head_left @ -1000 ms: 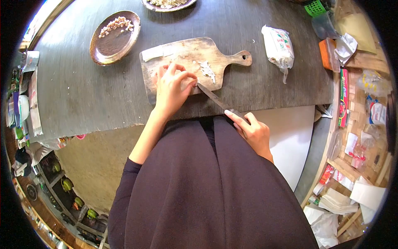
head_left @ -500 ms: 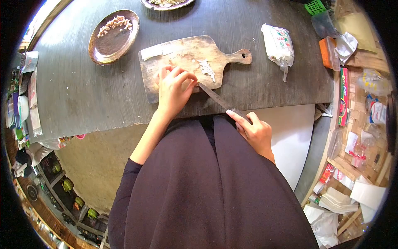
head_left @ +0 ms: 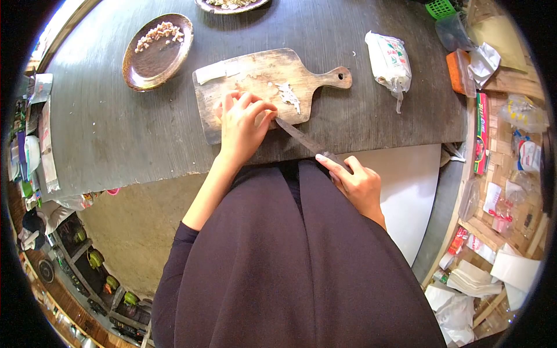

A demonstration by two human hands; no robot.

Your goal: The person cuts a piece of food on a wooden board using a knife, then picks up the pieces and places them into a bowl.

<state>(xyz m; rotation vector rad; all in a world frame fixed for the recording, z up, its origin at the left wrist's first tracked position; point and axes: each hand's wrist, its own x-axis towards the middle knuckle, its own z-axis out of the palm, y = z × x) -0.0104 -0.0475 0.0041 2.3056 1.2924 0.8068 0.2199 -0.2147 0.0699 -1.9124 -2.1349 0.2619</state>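
My right hand (head_left: 357, 184) is wrapped round the handle of a knife (head_left: 303, 138), its index finger stretched along the back. The blade points up and left, with its tip at the fingertips of my left hand (head_left: 245, 122). That left hand is over the lower part of a wooden cutting board (head_left: 255, 68), thumb and fingers pinched together; what they hold is too small to make out. Thin white shreds (head_left: 288, 97) lie on the board right of my left hand. A white block (head_left: 211, 72) rests at the board's upper left corner.
A brown plate (head_left: 139, 71) with small diced pieces (head_left: 159, 36) stands left of the board. Another plate (head_left: 255, 7) with shredded food is at the far edge of view. A white plastic packet (head_left: 387, 62) lies to the right. The dark table's near edge (head_left: 191, 173) runs before me.
Both hands and the knife hold nearly the same pose. The whole view has shifted very slightly; nothing was picked up or put down.
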